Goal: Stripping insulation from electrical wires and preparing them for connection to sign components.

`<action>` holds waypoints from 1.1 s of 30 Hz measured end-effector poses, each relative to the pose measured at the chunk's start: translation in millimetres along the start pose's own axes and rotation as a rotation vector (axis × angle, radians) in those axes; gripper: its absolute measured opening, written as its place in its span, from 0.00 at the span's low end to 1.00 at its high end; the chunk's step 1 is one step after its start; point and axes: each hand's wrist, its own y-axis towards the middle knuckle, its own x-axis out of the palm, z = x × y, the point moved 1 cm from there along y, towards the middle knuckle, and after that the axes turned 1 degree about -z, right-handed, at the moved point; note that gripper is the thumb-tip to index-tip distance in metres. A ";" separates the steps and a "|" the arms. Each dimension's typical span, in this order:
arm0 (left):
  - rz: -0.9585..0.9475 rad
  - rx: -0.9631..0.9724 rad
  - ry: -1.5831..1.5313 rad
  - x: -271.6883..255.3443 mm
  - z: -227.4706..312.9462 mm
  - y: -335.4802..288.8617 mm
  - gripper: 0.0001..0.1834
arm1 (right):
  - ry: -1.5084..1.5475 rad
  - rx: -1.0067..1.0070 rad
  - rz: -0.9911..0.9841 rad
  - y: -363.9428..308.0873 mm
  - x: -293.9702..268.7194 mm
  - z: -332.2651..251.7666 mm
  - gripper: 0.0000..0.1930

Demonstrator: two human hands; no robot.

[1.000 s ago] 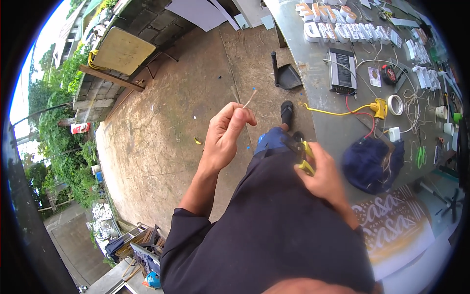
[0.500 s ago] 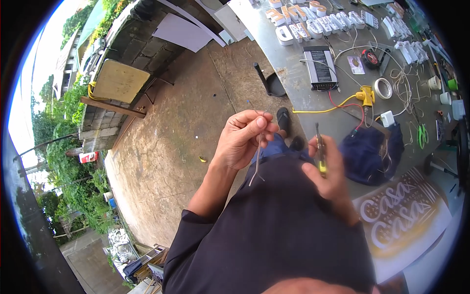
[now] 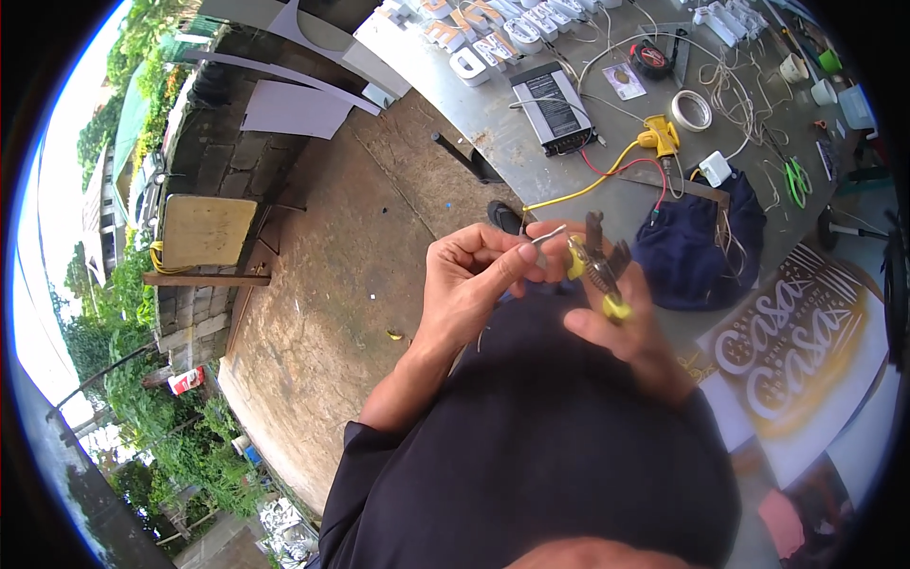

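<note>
My left hand [image 3: 463,296] is closed in front of my torso, pinching a thin pale wire [image 3: 549,235] between thumb and fingers. The wire's short end sticks out to the right past the fingertips. In my right hand [image 3: 637,334] is a pair of spring-loaded pliers [image 3: 601,275] with yellow and black parts. The two dark arms of the pliers stand spread apart, close to the wire end. Motion blurs the right hand somewhat, and its fingers are partly behind the tool. Whether the pliers touch the wire, I cannot tell.
A metal table at the right bears a power supply [image 3: 553,109], a yellow tool [image 3: 661,137], a tape roll [image 3: 691,111], a tape measure [image 3: 650,59], green scissors [image 3: 796,182], white block letters [image 3: 531,36] and dark blue cloth [image 3: 700,248]. A printed sheet [image 3: 796,351] lies nearer me.
My right hand has brought the pliers up and left, close to the left hand, and their arms now show spread. The wire end now points right. The view has shifted.
</note>
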 end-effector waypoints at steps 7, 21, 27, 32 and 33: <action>-0.053 0.034 -0.013 7.0 1.9 2.2 0.09 | 0.039 0.032 0.071 -0.9 -5.1 1.9 0.32; -0.067 0.381 -0.292 6.2 13.3 -15.5 0.03 | -0.836 -0.045 0.185 -9.7 0.4 -10.4 0.24; -0.102 0.385 -0.225 2.8 6.5 -19.8 0.04 | -0.896 -0.081 0.161 -8.7 4.5 -15.4 0.26; -0.118 0.393 -0.237 3.3 3.0 -21.3 0.03 | -0.896 -0.101 0.140 -10.5 3.5 -13.7 0.27; -0.117 0.391 -0.237 3.7 2.3 -21.4 0.03 | -0.903 -0.102 0.137 -10.7 3.2 -13.0 0.27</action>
